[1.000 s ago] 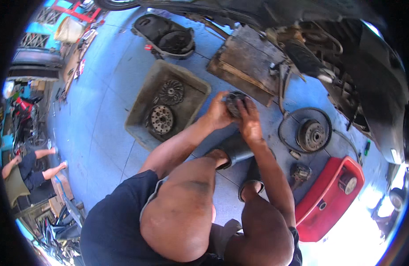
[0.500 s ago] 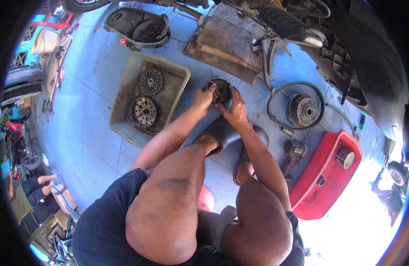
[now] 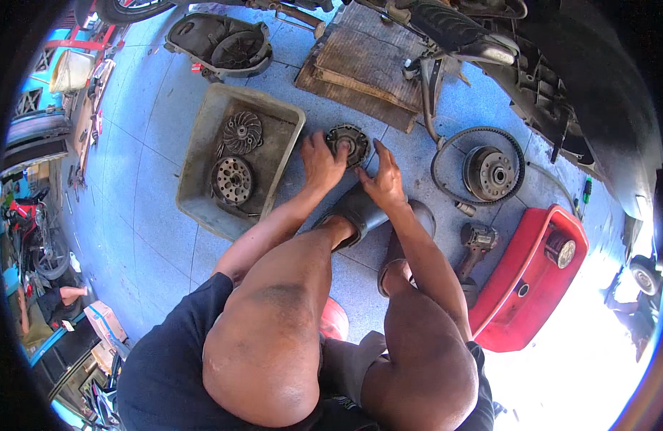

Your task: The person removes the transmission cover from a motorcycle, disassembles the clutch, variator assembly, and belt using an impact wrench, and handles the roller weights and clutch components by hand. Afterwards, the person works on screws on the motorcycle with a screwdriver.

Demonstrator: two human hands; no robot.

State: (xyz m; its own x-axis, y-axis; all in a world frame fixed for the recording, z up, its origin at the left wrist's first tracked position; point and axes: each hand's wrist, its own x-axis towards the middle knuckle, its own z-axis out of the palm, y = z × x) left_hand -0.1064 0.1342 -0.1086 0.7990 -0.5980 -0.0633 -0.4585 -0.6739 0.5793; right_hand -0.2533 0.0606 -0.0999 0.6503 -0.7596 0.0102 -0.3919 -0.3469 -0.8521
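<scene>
A dark round metal part point(image 3: 355, 138) with a toothed-looking rim, like a scooter clutch plate, sits between my hands. My left hand point(image 3: 322, 167) is at its left, fingers stretched out and apart, with the thumb over the part's middle. On the other side my right hand point(image 3: 386, 181) is open, fingers spread, a small gap from the rim. Left of them stands a grey plastic tub point(image 3: 295, 140) with a finned fan disc point(image 3: 243, 132) and a metal disc full of holes point(image 3: 232, 180). Further right a drive belt point(image 3: 439, 167) loops around a pulley-like drum point(image 3: 486, 172).
A cordless impact wrench point(image 3: 478, 241) stands beside a red plastic tray point(image 3: 522, 302) holding a round metal cup point(image 3: 560, 251). Flattened cardboard point(image 3: 374, 54) and an engine cover point(image 3: 220, 47) lie at the far side. A motorcycle point(image 3: 576, 93) overhangs the far right. A green-handled screwdriver point(image 3: 587, 190) lies beneath it.
Both hands have loosened from the round part. My left fingers moved left off its edge, and my right hand drew slightly away. The part now shows more of its face.
</scene>
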